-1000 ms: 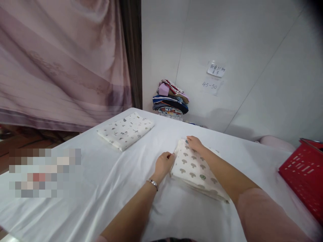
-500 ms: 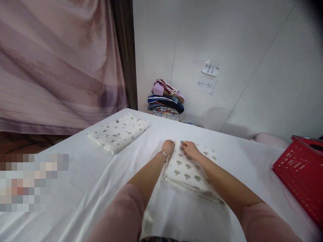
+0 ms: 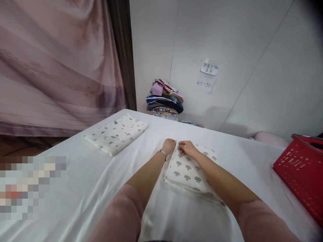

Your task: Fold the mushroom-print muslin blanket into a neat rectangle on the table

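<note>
A folded white cloth [image 3: 187, 168] printed with grey mushrooms and one green mark lies in front of me on the white-covered table [image 3: 106, 174]. At its far left corner, my left hand [image 3: 169, 146], with a bracelet on the wrist, is closed on the cloth's edge. Just to the right, my right hand [image 3: 186, 148] rests over the far edge, its thumb and fingers pinched on the fabric. Part of the cloth is hidden under my right forearm. Further left lies a second folded white cloth [image 3: 117, 132] with small dark prints.
A red basket [image 3: 297, 171] stands at the right edge. Behind the table a stack of folded fabrics [image 3: 165, 99] leans near the wall, which carries paper notes [image 3: 209, 68]. A pink curtain [image 3: 58, 67] hangs at the left.
My right hand has shifted slightly left along the far edge, closer to my left hand. The cloth itself looks nearly the same.
</note>
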Demonstrator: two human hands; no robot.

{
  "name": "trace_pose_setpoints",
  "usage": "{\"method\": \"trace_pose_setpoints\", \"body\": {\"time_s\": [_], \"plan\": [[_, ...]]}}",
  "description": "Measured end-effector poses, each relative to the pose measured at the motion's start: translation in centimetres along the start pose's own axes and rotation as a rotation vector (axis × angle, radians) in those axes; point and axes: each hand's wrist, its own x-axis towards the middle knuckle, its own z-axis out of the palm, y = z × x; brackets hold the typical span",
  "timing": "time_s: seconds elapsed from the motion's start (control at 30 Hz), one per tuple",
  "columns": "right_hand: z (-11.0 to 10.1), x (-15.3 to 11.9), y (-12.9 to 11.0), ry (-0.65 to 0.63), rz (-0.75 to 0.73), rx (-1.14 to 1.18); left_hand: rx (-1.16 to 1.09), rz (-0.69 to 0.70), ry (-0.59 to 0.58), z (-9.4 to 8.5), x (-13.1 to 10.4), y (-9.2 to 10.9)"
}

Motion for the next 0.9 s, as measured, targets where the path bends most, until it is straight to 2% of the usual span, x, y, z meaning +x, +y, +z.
{"method": "trace_pose_setpoints", "body": {"time_s": [0.13,0.63,0.77,0.9], "plan": [[0.1,0.0,0.1,0.0,-0.009,0.034,0.014,0.009,0.013,0.0,0.2,0.0],[0.7,-0.4,-0.4,-0.01,-0.066,0.033,0.067,0.047,-0.057,-0.4,0.5,-0.3],[-0.1,-0.6,-0.1,0.01,-0.114,0.026,0.047,0.021,-0.009,-0.4,0.3,-0.3],[-2.1,-1.3,0.5,0.073,-0.172,0.012,0.018,-0.003,0.066,-0.2,0.0,-0.6]]}}
